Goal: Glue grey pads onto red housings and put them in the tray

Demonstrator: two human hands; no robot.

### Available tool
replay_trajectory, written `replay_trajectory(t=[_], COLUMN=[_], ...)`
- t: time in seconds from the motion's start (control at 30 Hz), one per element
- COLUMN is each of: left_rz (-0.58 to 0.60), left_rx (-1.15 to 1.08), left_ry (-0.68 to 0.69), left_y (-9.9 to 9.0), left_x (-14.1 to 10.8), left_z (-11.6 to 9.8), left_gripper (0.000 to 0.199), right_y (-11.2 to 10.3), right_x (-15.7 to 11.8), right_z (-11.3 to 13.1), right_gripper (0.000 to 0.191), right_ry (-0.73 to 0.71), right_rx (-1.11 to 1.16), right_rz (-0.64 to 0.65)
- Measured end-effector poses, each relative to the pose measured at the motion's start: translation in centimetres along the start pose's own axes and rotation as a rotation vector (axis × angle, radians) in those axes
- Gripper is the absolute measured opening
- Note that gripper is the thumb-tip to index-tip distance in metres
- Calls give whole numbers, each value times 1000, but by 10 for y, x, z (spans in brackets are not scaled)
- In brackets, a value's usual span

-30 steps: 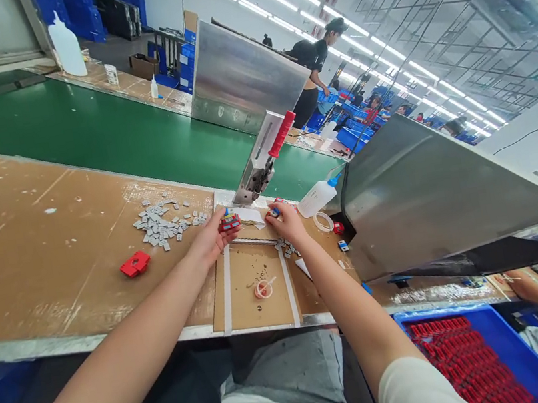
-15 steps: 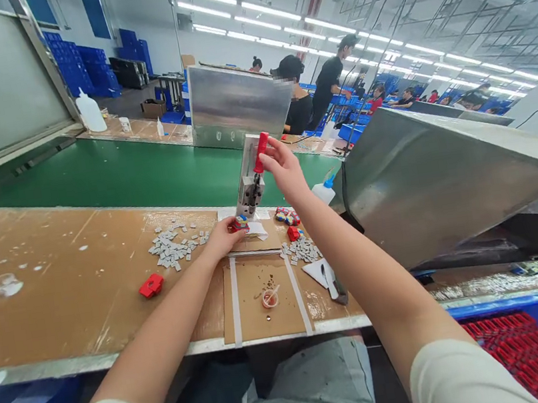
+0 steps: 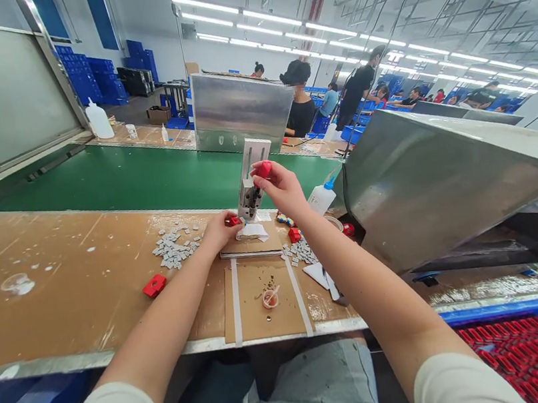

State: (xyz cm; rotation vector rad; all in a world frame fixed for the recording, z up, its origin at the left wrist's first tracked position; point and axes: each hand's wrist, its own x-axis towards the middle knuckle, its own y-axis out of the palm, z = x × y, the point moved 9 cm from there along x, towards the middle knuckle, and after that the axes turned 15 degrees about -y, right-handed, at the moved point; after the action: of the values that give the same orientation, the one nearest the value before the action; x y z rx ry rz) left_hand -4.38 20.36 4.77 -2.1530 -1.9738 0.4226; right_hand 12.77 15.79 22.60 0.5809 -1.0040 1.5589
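My left hand (image 3: 221,231) pinched a small red plastic piece (image 3: 235,221), low beside the upright silver metal press (image 3: 248,196), on its left; higher and to the right, my right hand (image 3: 284,187) was closed around the red handle (image 3: 265,170).

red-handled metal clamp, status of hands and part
Right hand gripping red handle of metal clamp. Left hand holding small red part near clamp base. Flat grey pieces clear of clamp.

A red piece (image 3: 234,221) is held beside the red-handled press (image 3: 248,190)
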Motion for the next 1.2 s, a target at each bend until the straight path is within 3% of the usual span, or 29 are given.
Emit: replay_trajectory(t=[0.23,0.4,0.6,0.8,1.2], left_rz=[-35,-14,48,48,109], left_rx=[138,169,164,157,200], left_ry=[82,106,138,163,248], left_y=[21,35,47,54,60], left_x=[16,18,14,15,17], left_z=[-19,-19,-20,-14,-19], left_gripper=[44,42,44,48,36], right_y=[0,-1,12,14,18], right_x=[-1,-11,-55,-96,-86], right_z=[-3,11,33,19,32], right_gripper=[35,31,19,28,35], right_ry=[4,-49,-309,-389,-428], right_rx=[3,-53,-210,-279,-325], right_rz=[-15,41,210,230,273])
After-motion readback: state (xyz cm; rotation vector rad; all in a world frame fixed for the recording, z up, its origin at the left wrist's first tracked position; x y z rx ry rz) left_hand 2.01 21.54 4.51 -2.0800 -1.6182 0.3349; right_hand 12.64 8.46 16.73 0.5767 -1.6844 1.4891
